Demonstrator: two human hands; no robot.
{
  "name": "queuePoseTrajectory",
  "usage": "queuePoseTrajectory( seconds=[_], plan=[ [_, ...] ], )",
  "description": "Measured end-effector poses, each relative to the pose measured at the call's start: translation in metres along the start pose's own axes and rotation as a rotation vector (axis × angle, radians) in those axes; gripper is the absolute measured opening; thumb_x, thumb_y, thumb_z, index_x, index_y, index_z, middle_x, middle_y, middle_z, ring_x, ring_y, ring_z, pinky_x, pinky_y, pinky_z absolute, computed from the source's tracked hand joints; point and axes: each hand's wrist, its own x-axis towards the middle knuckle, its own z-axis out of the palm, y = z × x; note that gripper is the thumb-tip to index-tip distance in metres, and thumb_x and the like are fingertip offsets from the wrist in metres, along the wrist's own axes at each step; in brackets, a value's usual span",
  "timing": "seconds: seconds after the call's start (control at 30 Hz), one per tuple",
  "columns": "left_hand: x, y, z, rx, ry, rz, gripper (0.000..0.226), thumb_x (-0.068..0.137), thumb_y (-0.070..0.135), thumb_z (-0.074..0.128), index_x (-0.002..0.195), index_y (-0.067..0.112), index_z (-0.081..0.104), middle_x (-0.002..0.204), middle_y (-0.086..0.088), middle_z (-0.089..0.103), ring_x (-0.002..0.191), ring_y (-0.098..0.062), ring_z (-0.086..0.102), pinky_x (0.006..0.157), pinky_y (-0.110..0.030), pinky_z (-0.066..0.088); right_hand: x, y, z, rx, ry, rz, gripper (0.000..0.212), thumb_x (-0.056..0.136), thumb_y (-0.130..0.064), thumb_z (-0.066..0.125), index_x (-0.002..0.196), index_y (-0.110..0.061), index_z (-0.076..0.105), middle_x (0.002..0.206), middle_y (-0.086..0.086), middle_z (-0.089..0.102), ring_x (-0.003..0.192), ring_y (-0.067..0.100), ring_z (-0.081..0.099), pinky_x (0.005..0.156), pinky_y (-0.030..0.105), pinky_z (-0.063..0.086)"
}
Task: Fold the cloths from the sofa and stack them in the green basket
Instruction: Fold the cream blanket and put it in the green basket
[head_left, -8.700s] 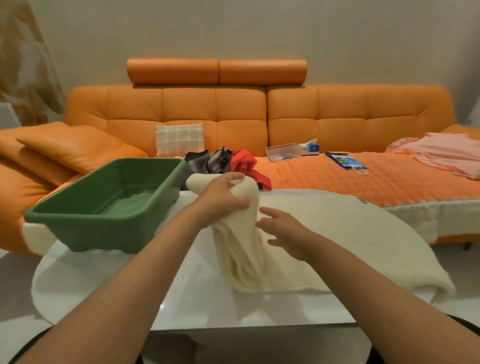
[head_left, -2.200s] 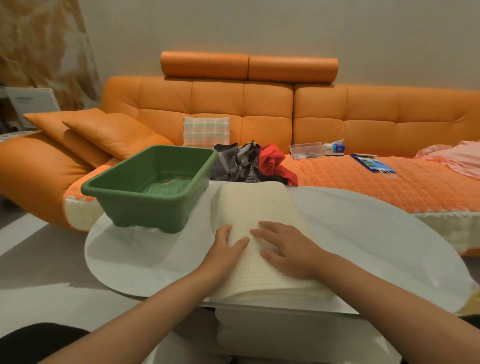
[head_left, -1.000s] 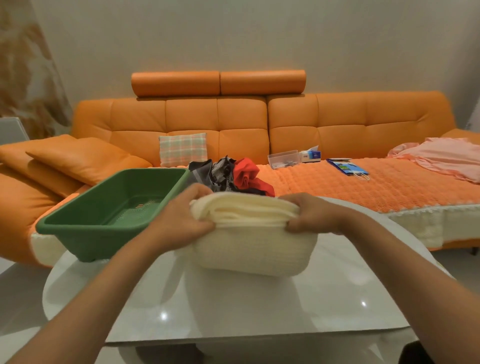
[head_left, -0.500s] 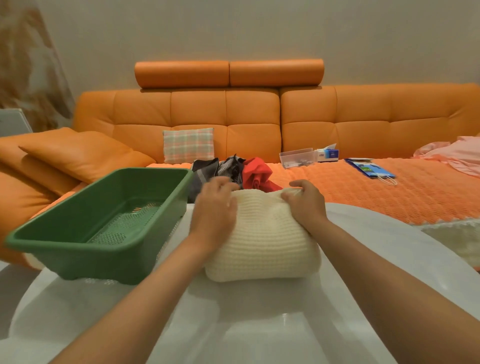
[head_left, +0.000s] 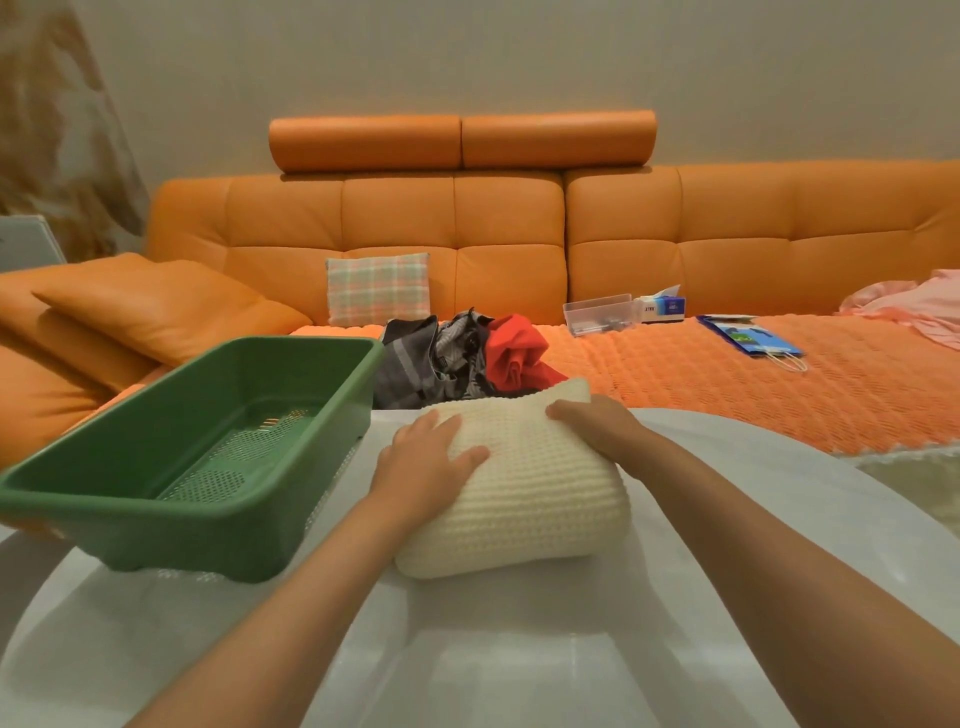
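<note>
1. Surface: white and glossy, filling the lower frame. It carries one cream cloth and one basket.

2. Cream cloth: folded into a thick bundle at frame centre. It rests on the surface and has not yet gone into the basket. Its long axis appears to run away from the person, roughly parallel to the basket's long side.

3. Left hand: laid flat on the bundle's left half, fingers straight and slightly spread, pressing down.

4. Right hand: fingers bent over the bundle's far right corner, holding it. The thumb is hidden.

5. Basket: green, just left of the bundle, nothing visible inside. The left hand is the nearer of the two. The likely next move is a short lift and a carry to frame left over the rim, both hands supporting the bundle so the folds stay closed.

6. Sofa: orange, behind the surface. Unfolded items remaining:
   - one dark grey heap, piece count unclear;
   - one red cloth touching the heap;
   - one pink cloth at the right edge, well apart.

7. Progress estimate: first cloth folded; none stacked.
</note>
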Motion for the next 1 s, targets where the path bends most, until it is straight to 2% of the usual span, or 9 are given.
queuePoseTrajectory(
  seconds=[0.07,0.23,0.4,0.57,0.67,0.73,0.83,0.9,1.0],
  plan=[
    [-0.003,0.003,-0.006,0.079,0.047,0.044,0.075,0.093,0.064,0.045,0.155,0.028,0.024,0.164,0.0,0.016,0.149,-0.025,0.017,0.118,-0.046,0.02,-0.011,-0.001,-0.002,0.037,-0.021,-0.121,0.031,0.083,-0.027,0.069,0.113,-0.023,0.06,0.108,0.002,0.066,0.096,0.02,0.065,0.074,0.034,0.055],
    [-0.022,0.03,-0.056,-0.006,0.115,0.397,0.097,0.083,0.055,0.066,0.157,0.034,0.006,0.163,0.011,0.009,0.15,-0.012,0.005,0.122,-0.038,0.003,-0.053,-0.013,-0.025,0.168,-0.349,-0.358,0.054,0.076,-0.005,0.07,0.128,-0.021,0.062,0.119,0.007,0.069,0.109,0.026,0.067,0.089,0.042,0.058],
    [-0.061,0.051,-0.102,-0.057,0.166,0.492,0.057,0.098,0.051,0.049,0.15,0.039,0.032,0.154,0.018,0.034,0.14,0.005,0.019,0.12,-0.029,-0.006,-0.095,-0.016,-0.045,0.176,-0.685,-0.326,0.062,0.085,0.01,0.062,0.136,-0.023,0.051,0.13,0.006,0.063,0.12,0.024,0.062,0.096,0.038,0.054],
    [-0.096,0.051,-0.099,-0.092,-0.207,0.273,0.048,0.099,0.062,0.03,0.139,0.044,0.05,0.143,0.016,0.052,0.136,-0.012,0.042,0.113,-0.038,0.032,-0.127,-0.004,-0.056,0.115,-0.929,-0.23,0.057,0.082,0.003,0.065,0.133,-0.016,0.053,0.127,0.001,0.066,0.123,0.023,0.06,0.102,0.035,0.049],
    [-0.113,0.056,-0.099,-0.093,-0.409,0.184,0.055,0.099,0.065,0.022,0.124,0.041,0.064,0.11,0.008,0.069,0.089,-0.01,0.065,0.097,-0.033,0.045,-0.135,0.004,-0.055,0.219,-1.033,-0.177,0.05,0.088,-0.028,0.066,0.134,-0.012,0.058,0.135,0.011,0.06,0.123,0.031,0.057,0.104,0.042,0.045],
    [-0.12,0.057,-0.097,-0.151,-0.589,0.145,0.056,0.1,0.063,0.022,0.121,0.036,0.066,0.091,0.003,0.075,0.072,-0.017,0.066,0.092,-0.033,0.05,-0.138,0.007,-0.05,0.28,-0.952,-0.158,0.046,0.095,-0.034,0.054,0.133,-0.008,0.06,0.136,0.018,0.059,0.117,0.036,0.06,0.104,0.052,0.044],
    [-0.125,0.048,-0.078,-0.041,-0.582,0.223,0.04,0.097,0.06,0.042,0.126,0.041,0.062,0.115,0.017,0.067,0.111,-0.01,0.061,0.098,-0.03,0.045,-0.14,0.012,-0.028,-0.068,-0.505,-0.362,0.029,0.098,-0.015,0.051,0.12,-0.02,0.071,0.128,-0.004,0.067,0.119,0.015,0.062,0.111,0.05,0.041],
    [-0.13,0.039,-0.054,0.138,-0.585,0.25,0.057,0.088,0.07,0.049,0.14,0.048,0.046,0.149,0.013,0.04,0.142,-0.013,0.031,0.114,-0.04,0.03,-0.141,0.02,-0.008,-0.3,-0.407,-0.439,0.036,0.093,-0.012,0.058,0.118,-0.035,0.072,0.139,-0.013,0.058,0.131,0.005,0.05,0.117,0.044,0.033],
    [-0.138,0.031,-0.021,0.26,-0.679,0.253,0.104,0.072,0.087,0.05,0.155,0.045,0.003,0.164,0.01,-0.012,0.151,-0.016,-0.014,0.121,-0.055,0.004,-0.137,0.041,0.016,-0.716,-0.45,-0.493,0.046,0.096,-0.04,0.058,0.14,-0.049,0.048,0.162,-0.014,0.025,0.15,0.007,0.016,0.123,0.041,0.014]
  ],
)
